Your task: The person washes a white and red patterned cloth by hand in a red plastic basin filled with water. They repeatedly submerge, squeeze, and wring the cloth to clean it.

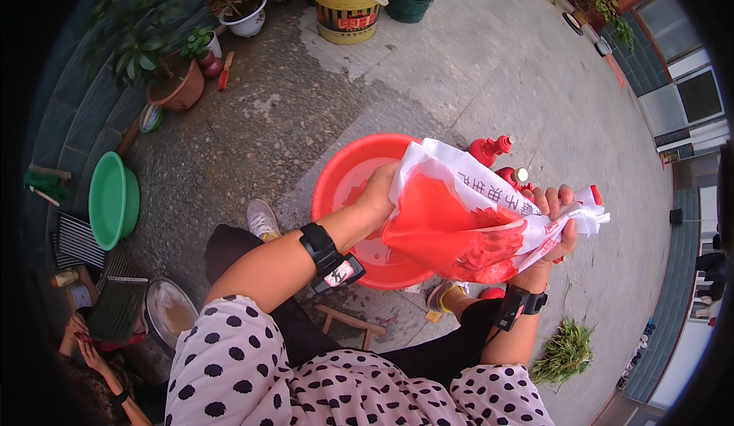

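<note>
A white and red printed bag (453, 219) is held up between both hands over the right side of a red plastic basin (327, 179). My left hand (379, 193) is at the bag's left edge, its fingers partly hidden by the bag. My right hand (553, 219) grips the gathered right end, fingers curled over it. The basin stands on the ground with liquid and something red inside, partly hidden by my arm and the bag. Just beyond the bag are a red gourd-shaped bottle (486, 150) and another red bottle (510, 176) with a pale cap.
A small wooden stool (350, 320) stands between my feet, with cut greens (565, 351) at the right. Ahead are a yellow bucket (350, 13) and a dark green bucket (410, 1). At left are a green basin (109, 202), potted plants and another person's hands (86, 343) near a washboard-like panel.
</note>
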`<state>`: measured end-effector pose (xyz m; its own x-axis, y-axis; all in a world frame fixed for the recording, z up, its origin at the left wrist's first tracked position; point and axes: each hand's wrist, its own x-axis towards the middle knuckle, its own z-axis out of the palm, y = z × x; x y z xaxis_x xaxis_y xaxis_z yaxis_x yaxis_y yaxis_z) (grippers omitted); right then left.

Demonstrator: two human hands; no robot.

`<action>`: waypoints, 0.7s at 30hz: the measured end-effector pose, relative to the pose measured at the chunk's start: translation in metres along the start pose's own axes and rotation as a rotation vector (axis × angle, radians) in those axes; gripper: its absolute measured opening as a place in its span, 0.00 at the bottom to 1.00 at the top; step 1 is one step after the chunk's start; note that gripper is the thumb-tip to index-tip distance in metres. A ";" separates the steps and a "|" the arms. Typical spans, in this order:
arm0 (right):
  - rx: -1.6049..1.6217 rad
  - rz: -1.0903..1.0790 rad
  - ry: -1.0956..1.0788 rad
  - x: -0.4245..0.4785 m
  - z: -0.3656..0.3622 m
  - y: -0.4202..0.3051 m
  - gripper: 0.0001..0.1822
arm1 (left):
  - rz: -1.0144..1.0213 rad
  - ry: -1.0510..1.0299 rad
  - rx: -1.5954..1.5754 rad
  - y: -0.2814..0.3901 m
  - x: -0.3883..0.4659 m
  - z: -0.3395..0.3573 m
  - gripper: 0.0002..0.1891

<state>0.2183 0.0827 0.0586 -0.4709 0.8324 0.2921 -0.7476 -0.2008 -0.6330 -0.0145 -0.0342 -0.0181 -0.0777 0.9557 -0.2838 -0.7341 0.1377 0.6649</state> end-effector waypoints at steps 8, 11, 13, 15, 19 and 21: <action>0.024 -0.022 0.012 -0.004 0.008 0.010 0.20 | -0.127 0.120 0.212 0.008 0.000 0.013 0.29; 0.093 -0.019 -0.029 -0.002 0.005 0.007 0.20 | -0.189 0.081 -0.282 0.007 0.024 -0.018 0.40; 0.083 -0.021 -0.040 -0.001 0.003 0.004 0.20 | -0.106 0.006 -0.210 0.024 0.026 -0.018 0.46; 0.034 -0.025 -0.025 -0.002 0.004 0.002 0.20 | -0.011 -0.017 -0.072 0.036 0.023 -0.010 0.46; 0.023 -0.025 -0.009 -0.001 0.003 0.001 0.20 | 0.064 -0.108 0.222 0.024 0.014 -0.002 0.34; 0.017 -0.026 -0.019 -0.001 0.006 -0.001 0.20 | 0.102 -0.084 0.201 0.007 0.021 -0.008 0.25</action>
<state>0.2163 0.0792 0.0634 -0.4596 0.8277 0.3219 -0.7675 -0.1878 -0.6130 -0.0262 -0.0148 -0.0249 -0.0822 0.9845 -0.1549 -0.5753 0.0800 0.8141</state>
